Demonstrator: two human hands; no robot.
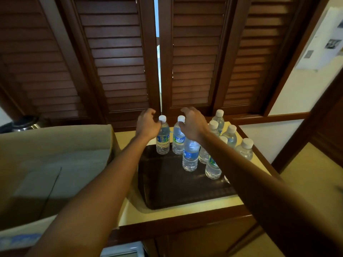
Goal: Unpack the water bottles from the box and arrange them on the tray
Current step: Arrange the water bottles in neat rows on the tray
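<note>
Here, water bottles (190, 156) are standing upright on the dark tray (172, 186), clustered toward its far right. The left hand (147, 125) and right hand (193, 125) are hovering released beside two far bottles' caps. The cardboard box (55, 164) is sitting left on the tabletop (133, 214).

You are reaching both bare arms forward, forearms converging slightly. Your left hand (147, 125) is hanging palm down with fingers loosely curled and spread, holding nothing. Your right hand (193, 124) is arching beside it, fingers drooping and parted, likewise gripping nothing.
</note>
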